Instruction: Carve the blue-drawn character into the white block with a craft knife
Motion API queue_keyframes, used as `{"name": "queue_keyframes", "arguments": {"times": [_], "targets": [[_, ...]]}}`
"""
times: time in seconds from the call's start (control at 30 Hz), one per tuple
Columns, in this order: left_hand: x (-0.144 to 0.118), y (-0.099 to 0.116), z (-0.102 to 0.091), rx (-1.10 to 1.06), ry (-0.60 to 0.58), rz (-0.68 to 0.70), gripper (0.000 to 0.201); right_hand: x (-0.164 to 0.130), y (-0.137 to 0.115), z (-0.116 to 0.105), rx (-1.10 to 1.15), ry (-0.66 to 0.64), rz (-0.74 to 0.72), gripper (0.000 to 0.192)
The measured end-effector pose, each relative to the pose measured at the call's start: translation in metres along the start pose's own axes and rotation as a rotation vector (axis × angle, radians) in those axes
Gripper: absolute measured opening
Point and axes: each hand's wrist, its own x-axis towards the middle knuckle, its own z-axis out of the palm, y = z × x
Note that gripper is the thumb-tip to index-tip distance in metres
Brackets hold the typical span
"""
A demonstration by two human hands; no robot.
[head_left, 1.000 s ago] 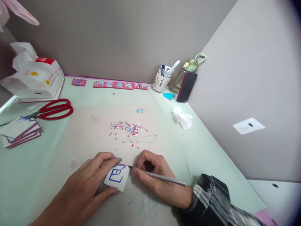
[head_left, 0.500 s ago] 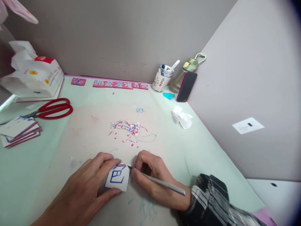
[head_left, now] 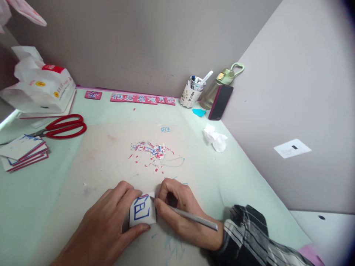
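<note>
My left hand (head_left: pixel 111 218) is closed on a small white square piece (head_left: pixel 142 213) that bears a character in blue marker. Its thumb presses the lower edge and the fingers the upper left, where a streak of pink-red shows. In my right hand (head_left: pixel 184 214) is a slim silver craft knife (head_left: pixel 198 220), pinched near its front. The dark tip meets the top right part of the piece, beside the blue strokes. The handle slants down to the right over the hand.
Red, white and blue scraps (head_left: pixel 151 149) lie beyond my hands on a beige sheet (head_left: pixel 94 162). Red-handled scissors (head_left: pixel 66 126) and stacked cards (head_left: pixel 23 149) are left. Carved pink tiles (head_left: pixel 142 99), a pen cup (head_left: pixel 191 94), bottle (head_left: pixel 212 94), phone (head_left: pixel 220 102) and crumpled tissue (head_left: pixel 215 138) stand farther back.
The white piece has shifted slightly right and turned a little, with my left hand moving along. The knife tip stays near the piece's top edge.
</note>
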Motion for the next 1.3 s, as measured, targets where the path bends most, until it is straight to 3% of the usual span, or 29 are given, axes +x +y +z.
{"name": "queue_keyframes", "arguments": {"times": [0.13,0.23,0.53,1.3], "targets": [[-0.005,-0.007,-0.003,-0.048,-0.092,0.008,0.041,-0.001,0.0,0.0,-0.019,0.003,-0.012,0.018],[-0.006,-0.008,-0.005,-0.073,-0.107,-0.004,0.037,-0.001,-0.001,0.0,-0.036,0.001,-0.025,0.018],[-0.004,0.0,-0.001,-0.091,-0.049,-0.029,0.032,-0.001,0.001,0.005,-0.039,0.019,-0.041,0.017],[-0.001,0.003,-0.003,-0.093,-0.043,-0.046,0.029,-0.004,0.001,0.008,-0.032,0.01,-0.068,0.018]]}}
